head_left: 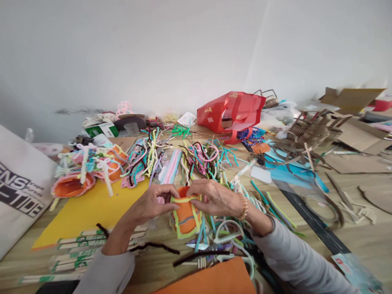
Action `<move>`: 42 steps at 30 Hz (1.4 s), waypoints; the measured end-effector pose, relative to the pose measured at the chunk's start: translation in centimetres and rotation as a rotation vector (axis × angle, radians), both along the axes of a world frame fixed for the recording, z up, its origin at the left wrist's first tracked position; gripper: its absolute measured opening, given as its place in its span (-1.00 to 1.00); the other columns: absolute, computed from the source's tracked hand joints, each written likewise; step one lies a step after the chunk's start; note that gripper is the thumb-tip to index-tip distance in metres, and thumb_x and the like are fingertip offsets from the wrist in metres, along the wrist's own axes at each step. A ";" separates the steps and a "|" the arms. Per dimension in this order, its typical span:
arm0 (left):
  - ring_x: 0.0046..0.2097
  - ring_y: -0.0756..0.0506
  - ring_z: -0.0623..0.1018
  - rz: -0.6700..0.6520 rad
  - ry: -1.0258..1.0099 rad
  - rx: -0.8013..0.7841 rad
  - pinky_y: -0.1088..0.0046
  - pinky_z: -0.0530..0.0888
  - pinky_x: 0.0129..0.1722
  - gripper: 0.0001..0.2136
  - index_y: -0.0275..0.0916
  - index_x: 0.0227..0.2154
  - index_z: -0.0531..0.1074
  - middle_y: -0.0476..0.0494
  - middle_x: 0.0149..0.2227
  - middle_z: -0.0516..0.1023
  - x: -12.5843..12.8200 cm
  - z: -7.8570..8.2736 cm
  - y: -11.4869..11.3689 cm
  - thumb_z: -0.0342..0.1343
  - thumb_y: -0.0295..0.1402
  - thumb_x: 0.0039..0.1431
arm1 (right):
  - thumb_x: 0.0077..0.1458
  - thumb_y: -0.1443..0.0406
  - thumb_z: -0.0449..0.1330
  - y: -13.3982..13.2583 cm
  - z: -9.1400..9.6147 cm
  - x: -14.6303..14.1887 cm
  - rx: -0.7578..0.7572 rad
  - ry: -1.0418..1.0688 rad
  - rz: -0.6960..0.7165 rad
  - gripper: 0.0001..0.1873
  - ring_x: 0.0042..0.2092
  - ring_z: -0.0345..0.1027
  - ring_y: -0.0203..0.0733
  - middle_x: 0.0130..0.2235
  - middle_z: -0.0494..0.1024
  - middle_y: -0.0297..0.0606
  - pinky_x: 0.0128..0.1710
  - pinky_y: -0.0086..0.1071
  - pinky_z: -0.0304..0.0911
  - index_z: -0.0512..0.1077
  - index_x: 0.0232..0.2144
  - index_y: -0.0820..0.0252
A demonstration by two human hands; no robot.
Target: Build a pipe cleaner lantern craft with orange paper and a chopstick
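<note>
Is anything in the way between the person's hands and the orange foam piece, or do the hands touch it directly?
Nothing visible stands between them. The left hand and the right hand both touch the orange foam piece directly, with the fingers on its yellow pipe cleaner edge.

— Craft piece (186,218)?
— Orange, lime-yellow border, grey stripe
— Bag (229,112)?
— Red, gold print
— Sheet (92,212)?
— Yellow
— Pipe cleaners (208,157)?
— Pink, teal, white, brown, mixed
— Sleeves (294,257)?
— Plain grey
</note>
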State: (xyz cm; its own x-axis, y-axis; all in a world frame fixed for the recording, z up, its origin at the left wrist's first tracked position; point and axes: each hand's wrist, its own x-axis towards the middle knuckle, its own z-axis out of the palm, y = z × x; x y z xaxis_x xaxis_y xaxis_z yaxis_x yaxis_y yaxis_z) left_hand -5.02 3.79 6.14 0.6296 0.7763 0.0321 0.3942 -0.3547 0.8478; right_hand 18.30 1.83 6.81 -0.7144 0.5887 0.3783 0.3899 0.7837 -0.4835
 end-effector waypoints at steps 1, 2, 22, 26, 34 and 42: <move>-0.47 0.03 0.31 -0.004 0.006 0.001 0.53 0.26 -0.45 -0.74 -0.32 -0.42 0.46 -0.01 -0.47 0.42 0.0 0.1 -0.1 0.26 -0.20 -0.02 | 0.20 0.38 0.07 0.1 0.0 0.1 -0.019 0.003 0.015 -0.86 -0.28 0.34 -0.22 -0.31 0.48 -0.20 -0.25 -0.39 0.25 0.43 -0.27 0.27; -0.47 0.03 0.30 -0.006 0.011 0.002 0.53 0.26 -0.45 -0.75 -0.32 -0.42 0.46 -0.01 -0.47 0.41 0.1 0.2 -0.1 0.25 -0.21 -0.02 | 0.21 0.37 0.07 0.2 0.0 0.2 -0.039 0.008 0.030 -0.86 -0.28 0.34 -0.22 -0.31 0.49 -0.20 -0.24 -0.39 0.25 0.43 -0.27 0.27; -0.47 0.03 0.33 -0.033 0.024 0.004 0.54 0.27 -0.45 -0.77 -0.29 -0.38 0.47 0.00 -0.45 0.43 0.4 0.4 -0.5 0.17 -0.19 0.09 | 0.21 0.21 0.13 1.5 0.3 1.8 -0.523 0.124 0.160 -0.73 -0.17 0.39 -0.21 -0.20 0.54 -0.18 -0.14 -0.38 0.26 0.48 -0.19 0.30; -0.49 0.03 0.32 -0.025 0.028 -0.017 0.54 0.26 -0.49 -0.75 -0.30 -0.39 0.47 0.00 -0.49 0.41 0.3 0.4 -0.4 0.17 -0.17 0.09 | 0.10 0.18 0.25 1.2 0.2 1.6 -0.468 0.106 0.109 -0.72 -0.22 0.38 -0.23 -0.23 0.54 -0.22 -0.23 -0.43 0.25 0.49 -0.21 0.29; -0.52 0.04 0.31 -0.003 0.057 -0.045 0.55 0.25 -0.52 -0.74 -0.32 -0.39 0.46 0.00 -0.51 0.40 0.3 0.3 -0.4 0.17 -0.16 0.08 | 0.19 0.24 0.17 1.2 -0.2 1.2 -0.319 0.061 0.151 -0.80 -0.24 0.35 -0.24 -0.27 0.52 -0.21 -0.18 -0.39 0.25 0.48 -0.26 0.30; -0.51 0.04 0.32 -0.007 0.070 -0.026 0.54 0.26 -0.50 -0.72 -0.32 -0.39 0.47 -0.01 -0.50 0.42 0.4 0.4 -0.4 0.16 -0.15 0.09 | 0.20 0.24 0.16 1.2 0.1 1.3 -0.309 0.043 0.163 -0.79 -0.21 0.35 -0.21 -0.25 0.52 -0.18 -0.15 -0.34 0.26 0.47 -0.25 0.30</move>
State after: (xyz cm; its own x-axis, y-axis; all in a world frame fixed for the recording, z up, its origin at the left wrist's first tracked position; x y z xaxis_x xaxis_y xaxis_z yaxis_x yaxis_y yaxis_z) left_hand -4.66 3.40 6.50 0.6348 0.7720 -0.0324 0.4506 -0.3357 0.8272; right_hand 19.60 3.02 6.88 -0.7960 0.5591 0.2320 0.2455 0.6486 -0.7205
